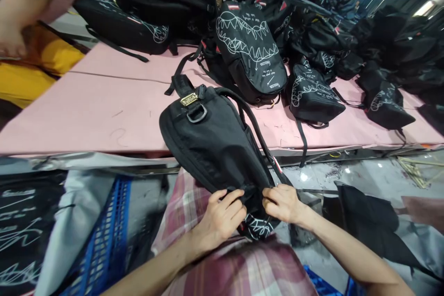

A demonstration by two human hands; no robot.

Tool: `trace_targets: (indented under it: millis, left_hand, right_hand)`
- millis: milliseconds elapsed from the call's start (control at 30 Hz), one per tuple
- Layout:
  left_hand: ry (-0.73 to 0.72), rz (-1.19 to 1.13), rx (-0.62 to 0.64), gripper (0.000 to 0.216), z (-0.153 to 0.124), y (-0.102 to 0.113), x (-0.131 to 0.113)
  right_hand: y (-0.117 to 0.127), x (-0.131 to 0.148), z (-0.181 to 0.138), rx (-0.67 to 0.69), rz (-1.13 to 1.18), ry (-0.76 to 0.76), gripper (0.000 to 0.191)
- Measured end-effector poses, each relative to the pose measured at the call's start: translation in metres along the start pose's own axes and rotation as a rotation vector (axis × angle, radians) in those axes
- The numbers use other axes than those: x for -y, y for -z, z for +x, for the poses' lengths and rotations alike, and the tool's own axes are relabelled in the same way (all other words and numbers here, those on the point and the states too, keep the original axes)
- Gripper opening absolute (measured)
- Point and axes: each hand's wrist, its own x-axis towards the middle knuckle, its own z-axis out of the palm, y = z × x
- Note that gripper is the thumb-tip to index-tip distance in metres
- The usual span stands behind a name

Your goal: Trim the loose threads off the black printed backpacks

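A black backpack (211,143) leans from the edge of the pink table down onto my lap. Its far end carries a gold-coloured plate and a metal D-ring (197,114). White line drawing shows on its near end. My left hand (224,215) is closed on the fabric at the near left, fingers curled over it. At the near right, my right hand (282,202) pinches the bag's edge beside a strap (258,129). What lies under the fingertips of both hands is hidden.
Several printed black backpacks (248,51) lie along the far side of the pink table (86,115). Another person's hand (14,32) is at the upper left. Below the table are a blue crate (104,236) at left and black fabric pieces (367,208) on the floor at right.
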Motion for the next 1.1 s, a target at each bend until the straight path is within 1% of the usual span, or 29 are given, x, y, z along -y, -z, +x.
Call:
trace_targets:
  millis: [133,200,233,267,300,333,400,433,467,500,567,633,700,733,800,867,933,967,1000,1067,1100]
  left_hand:
    - [0.021,-0.025,0.008,0.022,-0.001,0.002,0.000]
    - [0.044,-0.059,0.016,0.016,0.002,0.009,0.003]
    - [0.063,-0.073,-0.002,0.011,0.006,0.015,0.008]
    - [0.100,-0.074,-0.047,0.008,0.011,0.023,0.014]
    - [0.165,-0.061,-0.119,0.010,0.019,0.031,0.023]
    - [0.268,-0.041,-0.208,0.018,0.028,0.039,0.033]
    - [0.555,-0.031,-0.376,0.039,0.050,0.055,0.059]
    - [0.694,-0.065,-0.409,0.047,0.061,0.061,0.072]
    - [0.801,-0.127,-0.391,0.052,0.072,0.066,0.083]
    - [0.868,-0.201,-0.344,0.053,0.081,0.068,0.093]
    - [0.910,-0.298,-0.210,0.050,0.092,0.070,0.105]
    - [0.941,-0.274,-0.108,0.046,0.094,0.070,0.107]
    - [0.960,-0.208,-0.078,0.045,0.093,0.073,0.100]
    - [0.947,-0.189,-0.090,0.044,0.093,0.077,0.094]
    - [0.860,-0.178,-0.176,0.040,0.099,0.090,0.079]
    - [0.704,-0.150,-0.318,0.033,0.112,0.106,0.062]
    - [0.497,-0.073,-0.468,0.024,0.127,0.119,0.047]
    - [0.382,-0.024,-0.526,0.019,0.132,0.121,0.042]
    - [0.273,0.026,-0.568,0.016,0.136,0.121,0.039]
    - [0.109,0.093,-0.601,0.016,0.137,0.110,0.042]
    - [0.067,0.105,-0.595,0.017,0.135,0.101,0.047]
  right_hand:
    - [0.002,-0.001,0.003,0.032,0.035,-0.061,0.021]
    - [0.005,-0.001,0.007,0.082,0.074,-0.147,0.017]
    - [0.007,0.000,0.010,0.121,0.094,-0.200,0.014]
    - [0.008,0.000,0.014,0.157,0.097,-0.259,0.012]
    - [0.008,0.001,0.019,0.186,0.073,-0.326,0.013]
    - [0.008,0.001,0.024,0.206,0.022,-0.395,0.015]
    - [0.006,0.002,0.037,0.258,-0.129,-0.524,0.013]
    - [0.004,0.002,0.044,0.290,-0.200,-0.575,0.010]
    - [0.002,0.002,0.049,0.329,-0.250,-0.609,0.010]
    - [0.000,0.002,0.054,0.367,-0.275,-0.627,0.012]
    - [-0.002,0.001,0.058,0.386,-0.259,-0.640,0.016]
    - [0.000,0.000,0.056,0.311,-0.125,-0.637,0.012]
    - [0.007,-0.001,0.050,0.172,0.105,-0.630,0.006]
    - [0.013,-0.001,0.047,0.091,0.216,-0.622,0.009]
    - [0.025,-0.001,0.042,-0.083,0.360,-0.588,0.016]
    - [0.036,-0.002,0.041,-0.262,0.391,-0.510,0.016]
    - [0.041,-0.006,0.042,-0.400,0.379,-0.428,0.012]
    - [0.041,-0.010,0.044,-0.436,0.378,-0.412,0.010]
    - [0.039,-0.015,0.045,-0.443,0.390,-0.425,0.010]
    - [0.035,-0.028,0.048,-0.427,0.466,-0.534,0.013]
    - [0.035,-0.035,0.051,-0.438,0.511,-0.612,0.015]
